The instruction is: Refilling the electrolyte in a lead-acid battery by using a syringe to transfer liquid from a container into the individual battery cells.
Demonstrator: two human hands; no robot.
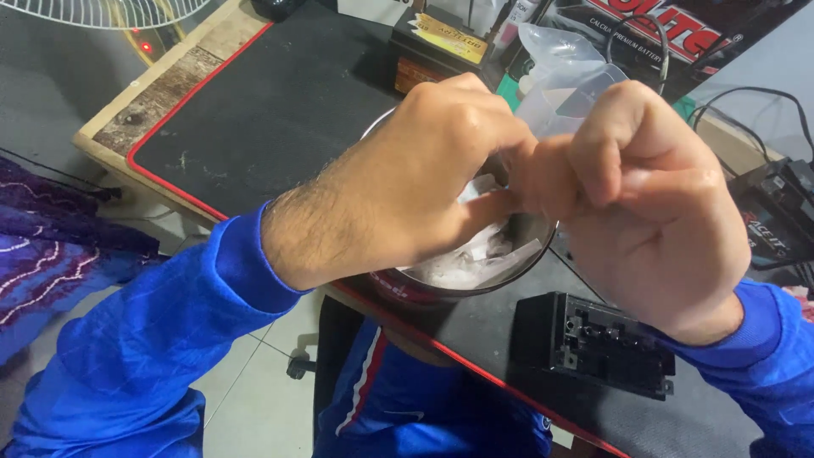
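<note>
Both hands meet just above a round metal bowl (475, 276) that sits near the front edge of the desk (280, 110), and the work is kept there, I would judge, so that anything that drops falls into the bowl and not onto the black mat. The left hand (407, 182) is curled into a loose fist, knuckles up, its thumb and forefinger pressed together on a small white scrap (479, 193) that pokes out towards the other hand. The right hand (653, 203) is closed as well, fingers folded in, its fingertips brought up against the left ones as if to grip the same scrap from the other side; the contact itself is hidden behind the knuckles, so I cannot tell just what it pinches. In the bowl below lies a heap of pale, crumpled pieces (462, 259) of the same look, paper or thin plastic, I cannot say which. A small black block with ridged terminals on top, a battery by its shape (593, 343), lies on the mat just beside the bowl, under the right wrist and within easy reach. Farther back stand a dark box with a yellow label (437, 47) and a clear plastic bag (560, 72), well apart from the hands. Both sleeves are blue, and the forearms hang over the desk's red-trimmed edge.
</note>
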